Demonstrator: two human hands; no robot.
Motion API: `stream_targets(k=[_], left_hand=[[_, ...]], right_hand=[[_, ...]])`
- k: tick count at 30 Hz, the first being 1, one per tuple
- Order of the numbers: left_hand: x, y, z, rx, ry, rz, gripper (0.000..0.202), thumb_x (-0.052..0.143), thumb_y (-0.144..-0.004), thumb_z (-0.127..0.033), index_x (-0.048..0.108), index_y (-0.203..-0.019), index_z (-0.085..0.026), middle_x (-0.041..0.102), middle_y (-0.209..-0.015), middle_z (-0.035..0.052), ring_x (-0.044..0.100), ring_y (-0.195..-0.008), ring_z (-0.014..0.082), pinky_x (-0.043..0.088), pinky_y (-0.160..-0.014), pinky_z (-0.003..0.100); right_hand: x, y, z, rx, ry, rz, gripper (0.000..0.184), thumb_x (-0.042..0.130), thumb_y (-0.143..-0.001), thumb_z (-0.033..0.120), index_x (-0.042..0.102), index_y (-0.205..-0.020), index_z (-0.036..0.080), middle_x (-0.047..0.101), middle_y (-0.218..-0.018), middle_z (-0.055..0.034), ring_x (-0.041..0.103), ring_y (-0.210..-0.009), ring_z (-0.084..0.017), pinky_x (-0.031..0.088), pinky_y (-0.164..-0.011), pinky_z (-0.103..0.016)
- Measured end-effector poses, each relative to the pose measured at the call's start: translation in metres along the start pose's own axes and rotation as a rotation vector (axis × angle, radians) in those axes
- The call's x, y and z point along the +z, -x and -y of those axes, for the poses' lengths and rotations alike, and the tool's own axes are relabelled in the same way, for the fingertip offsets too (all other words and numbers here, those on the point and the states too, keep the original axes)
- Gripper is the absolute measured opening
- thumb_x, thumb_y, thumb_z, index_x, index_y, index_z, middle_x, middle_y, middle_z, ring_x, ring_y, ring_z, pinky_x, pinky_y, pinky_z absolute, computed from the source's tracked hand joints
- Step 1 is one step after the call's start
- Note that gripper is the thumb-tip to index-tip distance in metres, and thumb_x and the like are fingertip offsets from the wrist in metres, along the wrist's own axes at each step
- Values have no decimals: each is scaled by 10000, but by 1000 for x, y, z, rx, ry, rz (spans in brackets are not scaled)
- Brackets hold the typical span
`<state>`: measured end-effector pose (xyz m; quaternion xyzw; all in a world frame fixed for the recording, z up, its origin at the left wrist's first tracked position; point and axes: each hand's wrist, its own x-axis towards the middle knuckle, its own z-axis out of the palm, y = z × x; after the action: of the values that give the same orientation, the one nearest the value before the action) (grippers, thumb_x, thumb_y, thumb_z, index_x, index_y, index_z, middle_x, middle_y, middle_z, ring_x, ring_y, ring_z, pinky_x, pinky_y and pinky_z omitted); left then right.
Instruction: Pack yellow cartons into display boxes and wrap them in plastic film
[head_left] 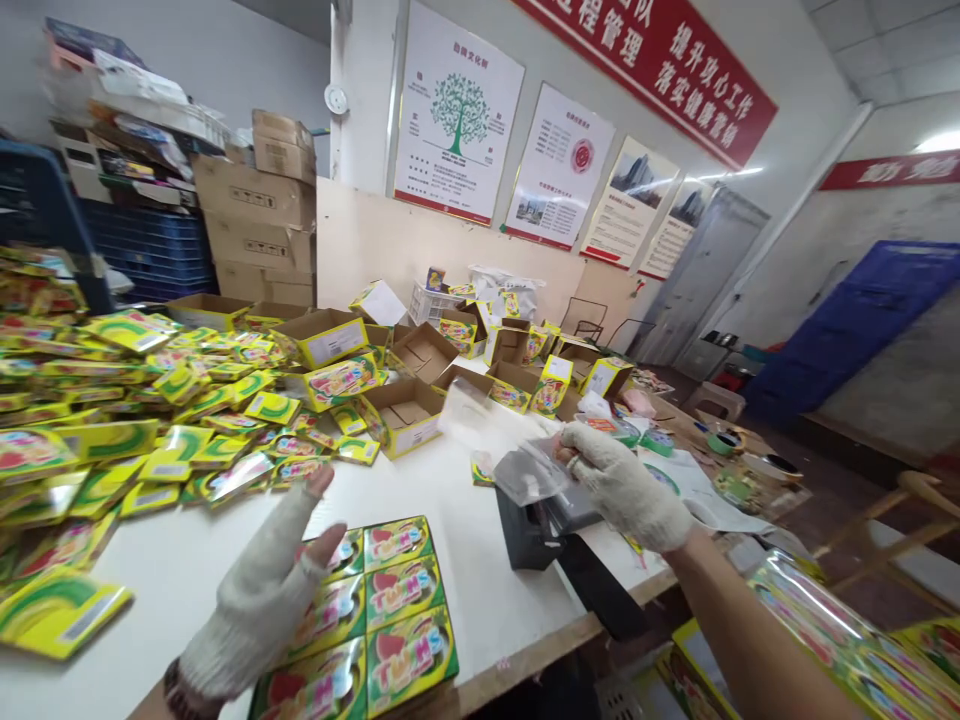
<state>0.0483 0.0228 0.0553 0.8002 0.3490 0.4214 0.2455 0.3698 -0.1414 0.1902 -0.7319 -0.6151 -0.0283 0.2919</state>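
white walls (367, 140) carry posters (457, 110), a red banner (660, 60) and a small clock (336, 99). cardboard cartons (255, 215) stack at left beside blue crates (150, 250); a grey door (697, 280) stands at the back right.

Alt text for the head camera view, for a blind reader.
A gloved left hand hovers over a block of green packets on a white table; the right hand pinches a clear plastic bag. Loose packets heap behind.

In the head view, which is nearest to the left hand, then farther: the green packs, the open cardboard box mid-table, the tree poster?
1. Green packs, partly beneath the left hand, bottom of view.
2. Open cardboard box, middle of view, behind them.
3. Tree poster, high at the back.
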Motion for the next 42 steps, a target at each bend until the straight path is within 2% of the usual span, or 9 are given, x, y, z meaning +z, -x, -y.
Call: stream_targets(k=[3, 7, 10, 13, 16, 19, 23, 29, 42], left_hand=[[-30, -24, -42, -50, 114, -13, 709, 622, -768, -537, 434, -1382, -236, 484, -1440, 79, 393, -1373, 313, 311, -1155, 482], [-50, -37, -74, -225, 405, 209, 389, 659, -754, -521, 621, -958, -193, 687, -839, 38, 662, -840, 225, 537, -800, 360], [-45, -32, -69, -307, 597, 47, 328, 657, -791, -495, 566, -854, -187, 621, -688, -10, 615, -674, 149, 515, -683, 279], [-37, -27, -57, -393, 705, -117, 448, 702, -749, -521, 558, -1005, -183, 664, -871, 23, 645, -810, 169, 533, -793, 318], [-32, -19, -60, -442, 634, -281, 680, 750, -689, -540, 501, -1233, -216, 586, -1285, 93, 559, -1198, 257, 439, -1049, 424], [-23, 2, -77, -458, 720, -166, 688, 754, -691, -561, 536, -1255, -232, 538, -1385, 99, 479, -1308, 291, 364, -1133, 452], [3, 35, -95, -541, 1152, 201, 691, 786, -688, -533, 577, -1272, -228, 567, -1364, 130, 542, -1251, 311, 449, -1074, 441], [16, 52, -94, -604, 1372, 212, 548, 818, -710, -373, 640, -1203, -211, 569, -1360, 138, 515, -1283, 305, 419, -1105, 437], [18, 54, -92, -569, 1465, 246, 534, 833, -698, -287, 637, -1194, -257, 618, -1293, 98, 606, -1167, 255, 457, -1073, 441]], right_hand=[[-2, 2, 40, -82, -312, 167, 203, 504, -873, 336, 549, -715, 216, 555, -701, -3, 483, -633, -138, 409, -577, -251], [21, 1, 66, -23, -907, 292, 396, 611, -815, 606, 540, -742, 223, 473, -599, 33, 452, -538, -120, 405, -532, -255], [45, 8, 70, -25, -1197, 269, 619, 606, -687, 795, 572, -933, 228, 584, -735, -13, 574, -680, -171, 479, -662, -315], [61, 21, 74, -46, -1006, 259, 456, 626, -786, 662, 566, -843, 213, 607, -759, -29, 574, -717, -169, 470, -675, -296], [67, 32, 85, -85, -626, -54, 262, 575, -889, 423, 503, -732, 226, 529, -650, 9, 491, -605, -137, 412, -577, -260], [76, 36, 99, -237, -331, -204, 179, 548, -883, 249, 502, -711, 232, 533, -657, 4, 487, -599, -136, 394, -578, -263], [102, 37, 114, -314, -437, -16, 157, 522, -828, 104, 555, -731, 223, 602, -723, -10, 563, -673, -140, 441, -625, -247], [120, 43, 109, -178, -651, 236, 128, 587, -773, 94, 617, -712, 202, 622, -840, -22, 591, -831, -151, 479, -764, -259], [105, 42, 110, -104, -679, 283, 161, 569, -754, 84, 599, -652, 205, 575, -726, 18, 553, -748, -133, 461, -762, -256]])
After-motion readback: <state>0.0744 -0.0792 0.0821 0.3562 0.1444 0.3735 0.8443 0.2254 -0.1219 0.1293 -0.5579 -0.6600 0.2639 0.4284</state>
